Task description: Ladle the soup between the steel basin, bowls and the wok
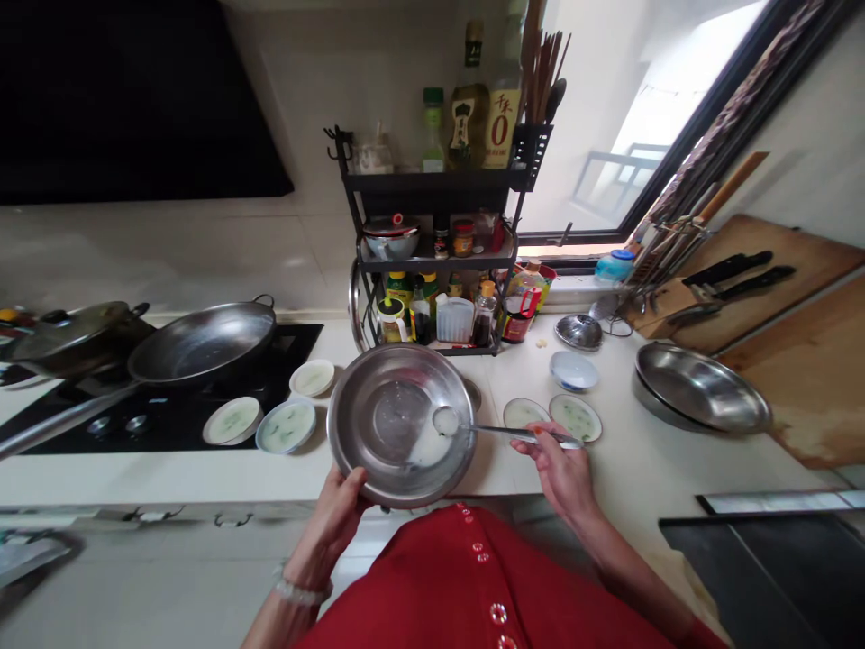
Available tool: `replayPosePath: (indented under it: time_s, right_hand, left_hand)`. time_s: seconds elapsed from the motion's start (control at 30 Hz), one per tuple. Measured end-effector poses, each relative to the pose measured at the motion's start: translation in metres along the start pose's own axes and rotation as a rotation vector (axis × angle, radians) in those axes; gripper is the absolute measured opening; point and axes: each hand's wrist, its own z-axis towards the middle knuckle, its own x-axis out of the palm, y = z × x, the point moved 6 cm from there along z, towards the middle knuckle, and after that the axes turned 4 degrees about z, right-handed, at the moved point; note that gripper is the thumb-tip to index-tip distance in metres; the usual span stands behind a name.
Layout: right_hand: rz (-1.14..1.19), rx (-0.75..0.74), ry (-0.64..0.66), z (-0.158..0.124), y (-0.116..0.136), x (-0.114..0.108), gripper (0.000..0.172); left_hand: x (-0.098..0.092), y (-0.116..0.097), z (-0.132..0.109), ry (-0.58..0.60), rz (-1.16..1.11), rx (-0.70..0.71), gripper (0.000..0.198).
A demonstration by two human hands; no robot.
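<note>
The big metal bowl (375, 424) is gripped at its near rim by the left hand (343, 498), and is placed ahead of and between both hands. The ladle (496, 432) is held by its handle in the right hand (562, 473), with its scoop inside the bowl. The bowl is likely stiff, fairly light and hard to break, but may be slippery when wet. It is best held level by the rim, so the white soup (429, 448) is not spilled.
</note>
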Motion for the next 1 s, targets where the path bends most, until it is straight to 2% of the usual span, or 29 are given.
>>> replayPosePath:
  time_s: [0.27,0.43,0.53,0.63,0.77,0.87,1.0]
  right_hand:
    - [0.015,-0.051,-0.117,0.011,0.04,-0.037,0.017]
    - [0.027,-0.158,-0.214,0.021,0.068,-0.065,0.017]
    - [-0.039,-0.239,-0.273,0.021,0.071,-0.084,0.018]
    - [-0.283,-0.304,-0.265,0.015,0.063,-0.097,0.018]
    - [-0.652,-0.429,-0.107,-0.001,0.049,-0.097,0.019]
    - [-0.747,-0.592,0.101,-0.015,0.048,-0.088,0.016]
    - [-0.873,-0.786,0.336,-0.033,0.051,-0.075,0.028]
  left_hand:
    - [0.005,0.002,0.004,0.035,0.016,0.013,0.028]
    - [0.005,-0.003,0.007,0.016,0.016,-0.016,0.027]
    - [0.002,-0.003,0.01,-0.004,0.02,-0.019,0.03]
    - [-0.002,-0.003,0.014,-0.023,0.023,-0.02,0.03]
    - [-0.005,-0.004,0.018,-0.027,0.019,-0.018,0.027]
    - [-0.006,-0.007,0.018,-0.032,0.021,-0.006,0.025]
    - [-0.005,-0.011,0.017,-0.035,0.015,-0.003,0.025]
